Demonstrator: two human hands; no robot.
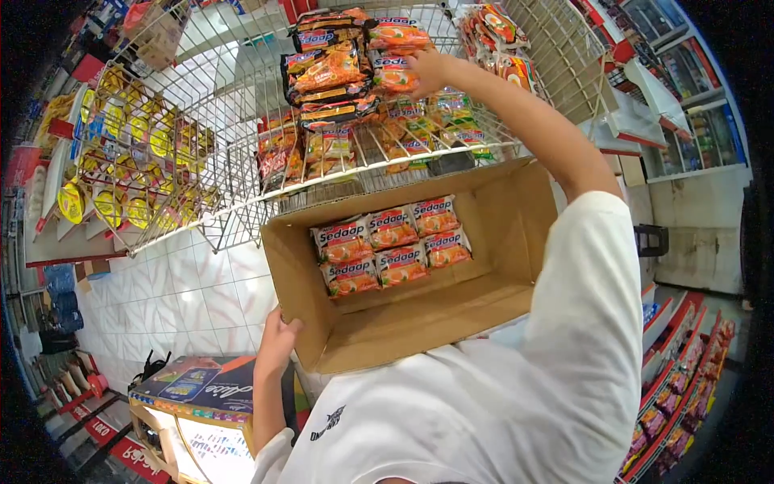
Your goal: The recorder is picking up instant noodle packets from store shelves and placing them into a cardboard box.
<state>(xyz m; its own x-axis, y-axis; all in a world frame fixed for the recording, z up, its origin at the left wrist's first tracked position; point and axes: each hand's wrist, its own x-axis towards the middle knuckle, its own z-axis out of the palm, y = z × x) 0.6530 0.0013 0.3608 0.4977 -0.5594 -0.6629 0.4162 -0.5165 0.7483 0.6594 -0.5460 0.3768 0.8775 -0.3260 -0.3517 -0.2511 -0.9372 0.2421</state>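
My left hand [280, 339] grips the left side wall of an open cardboard box [417, 323], tilted against my body. Inside, several orange Mie Sedaap instant noodle packets [402, 264] lie in two rows at the box's left end. Above it, my right hand [430, 71] reaches over a white wire rack [338, 172]. Its fingers are on the right end of an orange noodle packet [392, 78], with another orange packet [396, 33] behind it. Left of these rises a stack of black-and-orange noodle packets [326, 75].
Lower in the rack are green-and-orange packets [411, 136] and red packets [279, 151]. Egg-pictured packets [496, 30] fill the far right. Yellow packs [139, 130] hang at left. A chest freezer [199, 387] stands at lower left, snack shelves [671, 393] at lower right.
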